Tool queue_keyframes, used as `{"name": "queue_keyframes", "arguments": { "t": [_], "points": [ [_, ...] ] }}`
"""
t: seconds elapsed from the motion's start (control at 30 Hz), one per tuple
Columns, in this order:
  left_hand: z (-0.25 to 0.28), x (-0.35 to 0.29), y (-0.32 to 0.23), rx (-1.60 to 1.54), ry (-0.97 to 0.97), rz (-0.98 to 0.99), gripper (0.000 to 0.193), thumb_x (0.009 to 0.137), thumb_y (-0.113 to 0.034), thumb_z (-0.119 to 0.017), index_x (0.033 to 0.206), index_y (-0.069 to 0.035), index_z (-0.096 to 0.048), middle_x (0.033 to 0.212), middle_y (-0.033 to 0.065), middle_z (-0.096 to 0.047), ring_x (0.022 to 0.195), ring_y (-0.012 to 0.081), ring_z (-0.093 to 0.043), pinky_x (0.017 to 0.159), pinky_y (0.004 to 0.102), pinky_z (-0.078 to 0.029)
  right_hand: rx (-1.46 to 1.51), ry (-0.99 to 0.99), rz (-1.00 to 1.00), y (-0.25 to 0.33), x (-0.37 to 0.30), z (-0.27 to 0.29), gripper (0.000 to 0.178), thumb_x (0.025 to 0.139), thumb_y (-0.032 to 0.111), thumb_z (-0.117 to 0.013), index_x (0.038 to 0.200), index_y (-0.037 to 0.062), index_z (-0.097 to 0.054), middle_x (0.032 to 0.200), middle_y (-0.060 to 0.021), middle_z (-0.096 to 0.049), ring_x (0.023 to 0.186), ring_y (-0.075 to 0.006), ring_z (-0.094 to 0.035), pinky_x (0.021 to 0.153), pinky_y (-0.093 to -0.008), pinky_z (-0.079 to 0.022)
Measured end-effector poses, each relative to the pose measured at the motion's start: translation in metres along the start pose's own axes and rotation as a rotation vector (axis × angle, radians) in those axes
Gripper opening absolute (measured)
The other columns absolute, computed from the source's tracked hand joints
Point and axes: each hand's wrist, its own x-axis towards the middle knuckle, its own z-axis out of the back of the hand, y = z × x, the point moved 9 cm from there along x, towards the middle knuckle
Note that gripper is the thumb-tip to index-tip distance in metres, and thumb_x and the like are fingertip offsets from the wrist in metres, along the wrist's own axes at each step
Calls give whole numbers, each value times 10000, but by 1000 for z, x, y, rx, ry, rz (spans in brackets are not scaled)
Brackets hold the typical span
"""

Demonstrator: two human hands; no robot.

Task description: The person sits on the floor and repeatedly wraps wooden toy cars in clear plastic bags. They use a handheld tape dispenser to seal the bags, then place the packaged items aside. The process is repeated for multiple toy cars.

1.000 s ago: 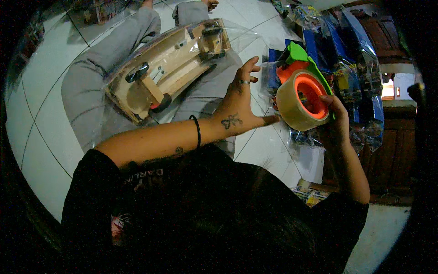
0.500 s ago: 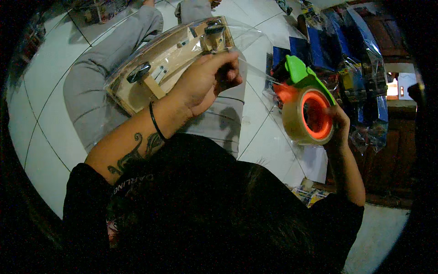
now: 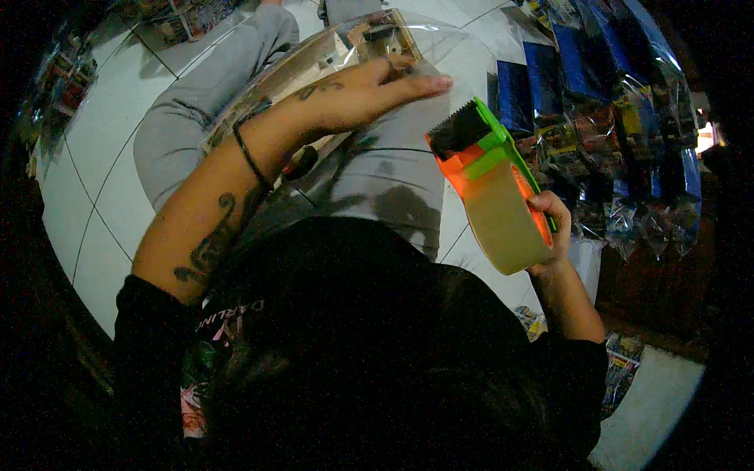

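Across my lap lies a long pale wooden piece (image 3: 339, 49) with dark rounded parts, wrapped in clear plastic (image 3: 440, 38). My left hand (image 3: 377, 90) rests over its right end, back of the hand up and fingers stretched out; the forearm hides much of the wood. My right hand (image 3: 556, 224) grips a tape dispenser (image 3: 479, 153), orange and green, from the side. The dispenser carries a wide roll of tan tape (image 3: 506, 216), and its black toothed edge points up and left. A gap separates the dispenser from the wrapped piece. Any tape strip between them cannot be made out.
Several blue-topped plastic packets (image 3: 585, 74) lie in rows on the white tiled floor (image 3: 94, 173) to the right. More packets (image 3: 188, 17) lie at the far left. My legs in grey trousers (image 3: 177, 133) are under the wrapped piece.
My left hand has gone from curled fingers near a stretched tape strip to lying flat over the wrapped piece. The dispenser has turned, its toothed edge swinging leftward. The view has shifted slightly.
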Motion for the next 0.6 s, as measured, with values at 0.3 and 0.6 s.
{"name": "queue_keyframes", "arguments": {
  "t": [0.3,0.6],
  "points": [
    [-1,-6,-49,13,131,-302,232,775,-219,-740,775,-17,-626,716,16,-602,709,91,-556,698,242,-449,-125,-176,98,20,-3,23,511,715,288,-492,1116,-29,-515,924,-179,-600,727,-258,-581,707,-345,-492],
    [30,-20,-62,91,128,-357,140,777,-51,-696,724,-20,-571,766,34,-592,725,103,-559,670,238,-434,-263,137,217,60,5,-18,492,667,230,-498,1068,-52,-534,864,-172,-603,627,-247,-571,554,-318,-477]
  ]
}}
